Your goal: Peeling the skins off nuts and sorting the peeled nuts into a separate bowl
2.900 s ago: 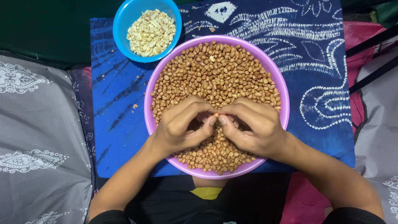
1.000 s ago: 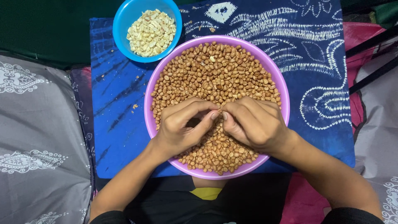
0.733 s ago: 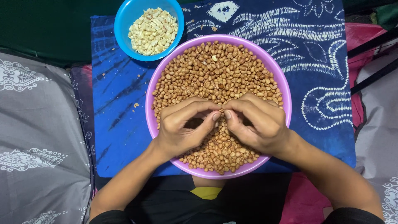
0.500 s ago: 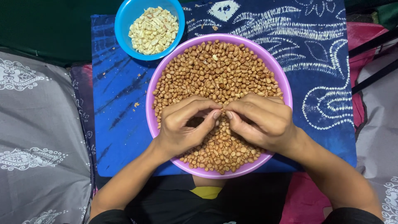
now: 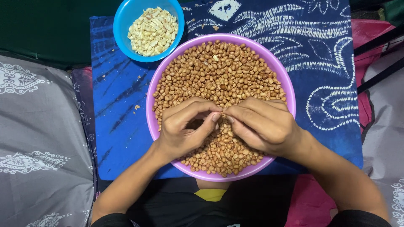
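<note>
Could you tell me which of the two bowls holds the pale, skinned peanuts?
The small blue bowl at the upper left holds them. The large purple bowl, where both hands work, is full of brown, unskinned peanuts.

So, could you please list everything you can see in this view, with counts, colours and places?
large bowl: one, purple, centre of the cloth
brown peanuts: many, red-brown, filling the large bowl
small bowl: one, blue, upper left, touching the large bowl's rim
pale peanuts: a heap, cream, in the small bowl
patterned cloth: one, blue and white, under both bowls
cushion: one, grey with white motifs, left
left hand: one, over the brown peanuts, fingers meeting the other hand's
right hand: one, over the brown peanuts, pinching
</note>
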